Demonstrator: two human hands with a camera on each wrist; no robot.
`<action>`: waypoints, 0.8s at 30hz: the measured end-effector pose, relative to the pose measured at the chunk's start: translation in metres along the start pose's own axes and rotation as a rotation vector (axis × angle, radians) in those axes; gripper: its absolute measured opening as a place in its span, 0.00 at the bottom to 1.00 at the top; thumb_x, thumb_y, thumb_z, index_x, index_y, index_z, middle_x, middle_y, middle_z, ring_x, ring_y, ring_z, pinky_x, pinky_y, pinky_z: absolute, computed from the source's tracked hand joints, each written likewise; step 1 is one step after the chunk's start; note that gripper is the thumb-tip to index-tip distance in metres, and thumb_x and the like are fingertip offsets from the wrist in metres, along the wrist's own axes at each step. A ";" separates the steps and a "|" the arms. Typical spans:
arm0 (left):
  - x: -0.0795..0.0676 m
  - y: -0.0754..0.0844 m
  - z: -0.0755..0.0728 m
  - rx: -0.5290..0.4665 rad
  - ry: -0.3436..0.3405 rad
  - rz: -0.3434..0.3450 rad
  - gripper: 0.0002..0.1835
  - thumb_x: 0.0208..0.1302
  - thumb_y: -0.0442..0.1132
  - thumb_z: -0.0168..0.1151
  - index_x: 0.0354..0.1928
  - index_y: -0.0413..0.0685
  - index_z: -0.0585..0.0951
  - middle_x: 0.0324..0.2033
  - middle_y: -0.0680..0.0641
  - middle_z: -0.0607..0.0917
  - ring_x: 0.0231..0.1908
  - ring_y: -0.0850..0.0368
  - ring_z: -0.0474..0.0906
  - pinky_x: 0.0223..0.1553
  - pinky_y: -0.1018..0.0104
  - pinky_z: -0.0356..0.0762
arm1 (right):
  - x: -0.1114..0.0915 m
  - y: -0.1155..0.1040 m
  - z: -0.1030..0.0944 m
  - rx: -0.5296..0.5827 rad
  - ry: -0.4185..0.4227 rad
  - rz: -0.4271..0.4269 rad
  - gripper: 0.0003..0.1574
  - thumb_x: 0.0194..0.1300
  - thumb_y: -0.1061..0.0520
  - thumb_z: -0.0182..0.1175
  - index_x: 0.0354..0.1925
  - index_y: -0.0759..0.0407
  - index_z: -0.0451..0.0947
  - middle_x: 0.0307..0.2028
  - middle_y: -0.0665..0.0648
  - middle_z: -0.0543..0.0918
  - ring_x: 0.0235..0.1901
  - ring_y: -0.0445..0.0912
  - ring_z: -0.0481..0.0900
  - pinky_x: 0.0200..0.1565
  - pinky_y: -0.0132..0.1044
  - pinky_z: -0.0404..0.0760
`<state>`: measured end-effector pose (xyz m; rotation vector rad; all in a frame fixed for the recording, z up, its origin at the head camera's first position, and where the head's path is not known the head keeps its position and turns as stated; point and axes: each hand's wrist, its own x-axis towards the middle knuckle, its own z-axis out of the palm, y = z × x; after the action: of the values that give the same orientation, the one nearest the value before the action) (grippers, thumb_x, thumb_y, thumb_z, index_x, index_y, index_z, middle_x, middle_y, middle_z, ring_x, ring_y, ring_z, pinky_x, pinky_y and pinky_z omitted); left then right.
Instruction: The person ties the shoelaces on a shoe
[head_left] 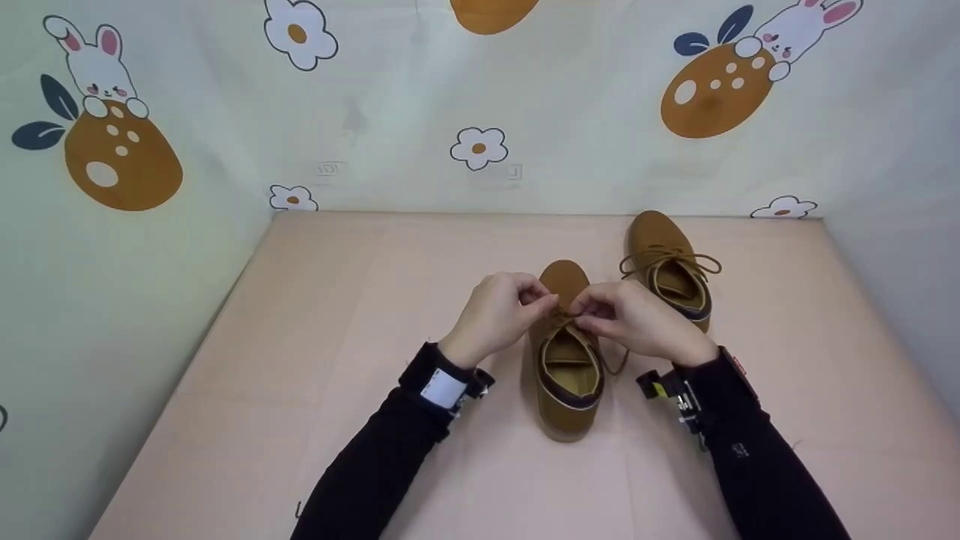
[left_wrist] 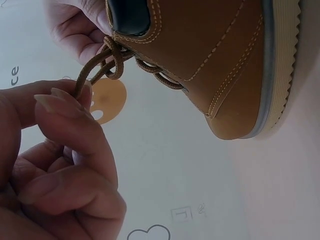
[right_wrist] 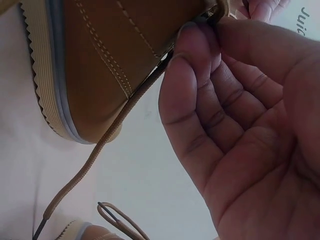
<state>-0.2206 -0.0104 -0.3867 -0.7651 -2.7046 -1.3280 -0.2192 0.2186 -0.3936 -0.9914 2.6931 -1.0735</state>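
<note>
A brown lace-up shoe [head_left: 564, 424] stands upright with its toe pointing away and its ankle opening nearer the camera. Over the laced front, my left hand [head_left: 495, 313] pinches a doubled loop of brown shoelace [left_wrist: 86, 74] between thumb and forefinger. Across from it, my right hand [head_left: 637, 319] pinches lace close to the knot, with the thumb against the fingertips; its grip is partly hidden. One loose lace end [right_wrist: 75, 182] trails down the right side of the shoe, tipped with a dark aglet.
A matching shoe [head_left: 654, 229], its lace tied in a bow, stands behind and right of the first, near my right hand. The pale pink tabletop [head_left: 315, 330] meets a patterned backdrop [head_left: 405, 105] at the back and sides.
</note>
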 end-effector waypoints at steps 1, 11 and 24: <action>0.000 0.000 0.000 0.002 0.000 0.000 0.08 0.67 0.42 0.65 0.34 0.46 0.87 0.25 0.57 0.85 0.26 0.65 0.77 0.30 0.70 0.74 | 0.000 0.001 0.000 0.003 -0.002 -0.002 0.05 0.66 0.63 0.65 0.41 0.56 0.83 0.33 0.47 0.85 0.33 0.40 0.82 0.35 0.34 0.81; 0.000 0.001 0.001 0.020 0.002 0.005 0.08 0.67 0.42 0.65 0.35 0.46 0.87 0.26 0.56 0.85 0.26 0.64 0.77 0.30 0.70 0.74 | 0.001 0.008 0.002 0.051 -0.007 0.006 0.03 0.69 0.56 0.64 0.41 0.52 0.83 0.33 0.46 0.84 0.32 0.41 0.80 0.35 0.34 0.79; 0.000 0.002 0.000 0.024 0.009 -0.001 0.08 0.68 0.42 0.65 0.35 0.47 0.87 0.27 0.56 0.85 0.28 0.64 0.77 0.31 0.70 0.74 | 0.004 0.012 0.009 0.253 0.020 0.135 0.04 0.66 0.60 0.64 0.35 0.60 0.80 0.26 0.52 0.79 0.27 0.43 0.76 0.29 0.30 0.74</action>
<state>-0.2195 -0.0095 -0.3858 -0.7535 -2.7096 -1.2934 -0.2256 0.2172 -0.4077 -0.7499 2.5132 -1.3576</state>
